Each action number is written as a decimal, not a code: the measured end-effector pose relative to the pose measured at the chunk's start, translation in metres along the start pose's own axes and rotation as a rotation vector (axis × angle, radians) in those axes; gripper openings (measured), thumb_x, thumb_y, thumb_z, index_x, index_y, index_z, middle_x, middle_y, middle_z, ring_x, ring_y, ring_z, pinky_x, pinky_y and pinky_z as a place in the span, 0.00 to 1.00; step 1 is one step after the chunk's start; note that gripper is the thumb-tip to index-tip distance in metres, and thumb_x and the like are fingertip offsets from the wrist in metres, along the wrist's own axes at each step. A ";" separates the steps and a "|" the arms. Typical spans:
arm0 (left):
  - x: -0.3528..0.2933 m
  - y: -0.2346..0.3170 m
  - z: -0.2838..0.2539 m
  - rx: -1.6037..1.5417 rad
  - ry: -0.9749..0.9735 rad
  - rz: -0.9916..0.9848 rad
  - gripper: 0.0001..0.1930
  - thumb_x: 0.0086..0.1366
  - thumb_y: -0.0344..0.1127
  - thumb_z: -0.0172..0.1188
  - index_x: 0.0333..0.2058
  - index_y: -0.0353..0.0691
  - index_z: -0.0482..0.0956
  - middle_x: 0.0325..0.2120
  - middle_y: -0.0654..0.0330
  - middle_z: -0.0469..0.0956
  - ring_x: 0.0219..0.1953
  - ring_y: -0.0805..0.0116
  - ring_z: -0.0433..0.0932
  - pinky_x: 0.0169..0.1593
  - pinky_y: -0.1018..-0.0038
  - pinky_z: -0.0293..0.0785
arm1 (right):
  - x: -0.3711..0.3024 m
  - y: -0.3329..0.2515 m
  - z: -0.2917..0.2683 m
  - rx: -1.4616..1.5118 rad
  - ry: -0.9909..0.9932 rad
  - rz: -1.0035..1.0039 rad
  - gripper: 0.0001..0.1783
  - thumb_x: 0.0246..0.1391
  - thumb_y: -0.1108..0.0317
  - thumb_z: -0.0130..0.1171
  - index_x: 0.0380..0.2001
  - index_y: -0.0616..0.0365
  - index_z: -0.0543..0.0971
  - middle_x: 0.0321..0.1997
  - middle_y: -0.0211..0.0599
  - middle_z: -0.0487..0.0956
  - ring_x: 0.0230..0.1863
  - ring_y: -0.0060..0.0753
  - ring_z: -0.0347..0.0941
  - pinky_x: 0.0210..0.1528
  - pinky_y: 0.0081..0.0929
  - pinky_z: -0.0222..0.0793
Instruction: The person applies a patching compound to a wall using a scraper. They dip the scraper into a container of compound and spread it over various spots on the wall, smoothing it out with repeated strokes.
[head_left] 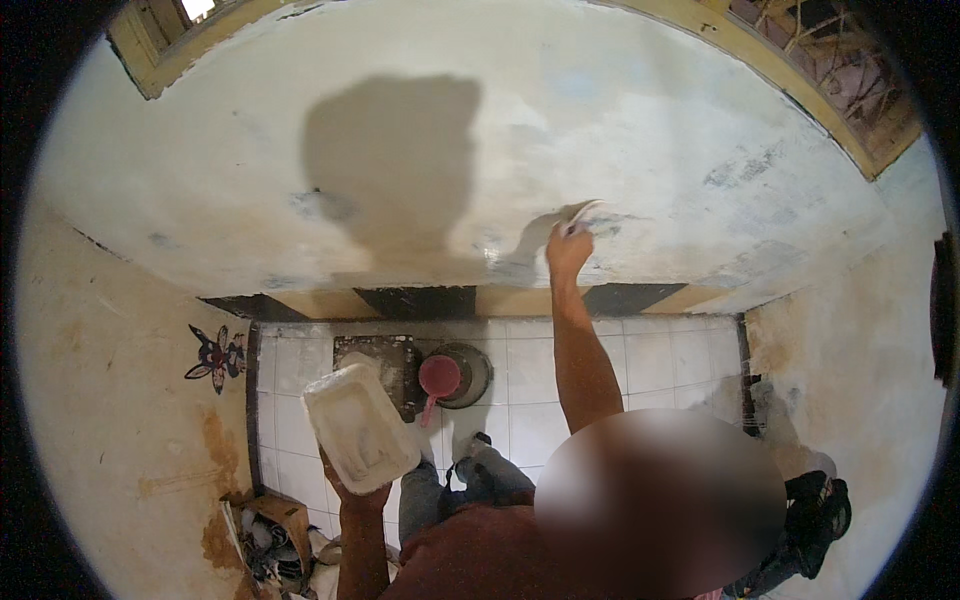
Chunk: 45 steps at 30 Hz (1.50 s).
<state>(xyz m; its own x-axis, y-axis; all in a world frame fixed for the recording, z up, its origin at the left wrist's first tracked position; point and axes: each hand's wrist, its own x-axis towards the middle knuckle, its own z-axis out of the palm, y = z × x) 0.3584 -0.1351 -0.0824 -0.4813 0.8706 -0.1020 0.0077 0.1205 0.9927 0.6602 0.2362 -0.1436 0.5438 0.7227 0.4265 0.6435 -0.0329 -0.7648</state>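
Observation:
My left hand (362,495) grips a white rectangular plastic tub (360,428) from below and its near side. A pale coating smears the tub's inside and rim. Stretched out to the wall ahead, my right hand (570,248) is closed round a thin, pale scraper (588,212) that lies against the wall (620,150). Its handle is mostly hidden in my fingers. The wall surface around it is whitish with grey and bluish patches.
On the white tiled floor stands a round bucket (478,374) with a pink dipper (440,377) over it. Beside it is a dark, stained square stool or block (395,350). A cardboard box (285,520) of odds and ends stands lower left; a black bag (825,510) is at right.

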 end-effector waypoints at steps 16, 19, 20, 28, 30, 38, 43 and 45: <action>-0.014 0.020 -0.006 -0.892 -0.304 -0.101 0.32 0.63 0.62 0.41 0.61 0.50 0.56 0.57 0.57 0.62 0.58 0.53 0.63 0.56 0.49 0.64 | 0.027 0.101 -0.021 1.251 0.165 0.857 0.02 0.48 0.77 0.55 0.28 0.64 0.74 0.23 0.31 0.72 0.18 0.18 0.63 0.16 0.21 0.57; -0.016 0.020 -0.015 0.076 -0.116 0.038 0.55 0.39 0.41 0.76 0.62 0.43 0.47 0.56 0.52 0.61 0.58 0.55 0.63 0.58 0.56 0.64 | -0.018 0.067 -0.010 0.687 -0.072 0.433 0.06 0.48 0.77 0.55 0.32 0.65 0.76 0.27 0.31 0.74 0.26 0.24 0.69 0.27 0.23 0.65; -0.017 0.016 -0.020 -0.040 -0.042 -0.017 0.58 0.36 0.42 0.77 0.62 0.42 0.46 0.56 0.52 0.61 0.58 0.55 0.63 0.59 0.57 0.64 | -0.037 0.061 -0.013 0.694 -0.084 0.439 0.06 0.48 0.77 0.55 0.32 0.65 0.76 0.27 0.31 0.74 0.26 0.24 0.69 0.27 0.23 0.65; -0.011 0.017 -0.005 -0.574 0.009 -0.232 0.58 0.34 0.38 0.78 0.61 0.41 0.48 0.56 0.53 0.62 0.58 0.57 0.63 0.59 0.59 0.64 | 0.006 0.097 0.002 0.318 0.066 0.293 0.15 0.44 0.64 0.61 0.30 0.68 0.76 0.26 0.57 0.77 0.29 0.56 0.73 0.36 0.42 0.68; -0.012 -0.002 -0.020 -0.806 -0.007 -0.282 0.49 0.46 0.41 0.72 0.62 0.43 0.49 0.56 0.53 0.62 0.58 0.57 0.64 0.58 0.58 0.66 | -0.013 0.022 0.019 0.130 -0.002 0.089 0.16 0.46 0.63 0.58 0.29 0.69 0.76 0.26 0.55 0.77 0.29 0.57 0.74 0.36 0.45 0.68; 0.011 -0.001 0.004 -1.049 -0.251 -0.352 0.35 0.62 0.62 0.42 0.62 0.48 0.53 0.57 0.54 0.62 0.57 0.53 0.65 0.57 0.49 0.65 | -0.179 -0.002 -0.102 0.040 -0.445 0.163 0.13 0.51 0.65 0.54 0.23 0.66 0.76 0.18 0.51 0.73 0.22 0.44 0.71 0.26 0.41 0.65; 0.044 -0.039 0.044 -1.115 -0.353 -0.469 0.33 0.63 0.60 0.42 0.60 0.45 0.57 0.54 0.55 0.66 0.54 0.56 0.69 0.53 0.54 0.71 | -0.160 -0.057 -0.184 0.721 -0.447 0.196 0.11 0.53 0.68 0.54 0.32 0.67 0.77 0.20 0.36 0.75 0.17 0.23 0.69 0.19 0.23 0.64; 0.053 -0.044 0.062 -1.247 -0.537 -0.494 0.38 0.60 0.65 0.44 0.61 0.45 0.55 0.55 0.54 0.64 0.55 0.54 0.67 0.54 0.49 0.68 | -0.141 -0.106 -0.210 0.887 -0.620 0.383 0.12 0.55 0.66 0.55 0.35 0.66 0.77 0.21 0.29 0.75 0.16 0.18 0.67 0.17 0.19 0.62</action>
<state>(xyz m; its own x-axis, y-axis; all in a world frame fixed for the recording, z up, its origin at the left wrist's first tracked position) 0.3868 -0.0644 -0.1353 0.1754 0.9683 -0.1781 -0.9495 0.2142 0.2294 0.6284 -0.0072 -0.0217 0.1047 0.9940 -0.0310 -0.2471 -0.0042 -0.9690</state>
